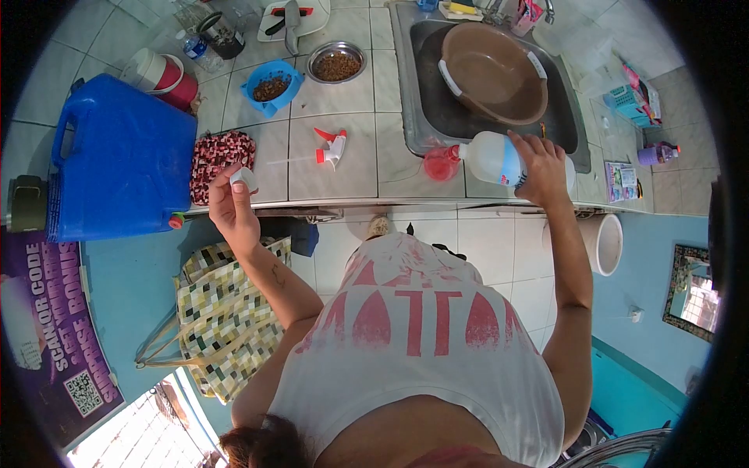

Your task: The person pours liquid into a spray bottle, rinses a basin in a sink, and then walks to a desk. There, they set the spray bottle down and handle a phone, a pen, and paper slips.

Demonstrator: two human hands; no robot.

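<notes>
My right hand [541, 168] is wrapped round a white plastic bottle [488, 156] with a blue label, tilted on its side. Its mouth meets the opening of a small translucent red bottle [441, 164] at the counter's front edge. I cannot make out whether liquid is flowing. Between the fingertips of my left hand [231, 204] is a white bottle cap [243, 179]. A red and white trigger spray head [332, 148] lies on the tiles between my hands, its thin tube pointing left. Beside my left hand is a red patterned cloth [221, 156].
A brown basin [493, 74] rests in the metal sink [419, 129] at the right. Behind the spray head are a blue bowl [293, 78] and a metal bowl [360, 54] with brown pellets. A large blue jug [129, 160] stands at the left.
</notes>
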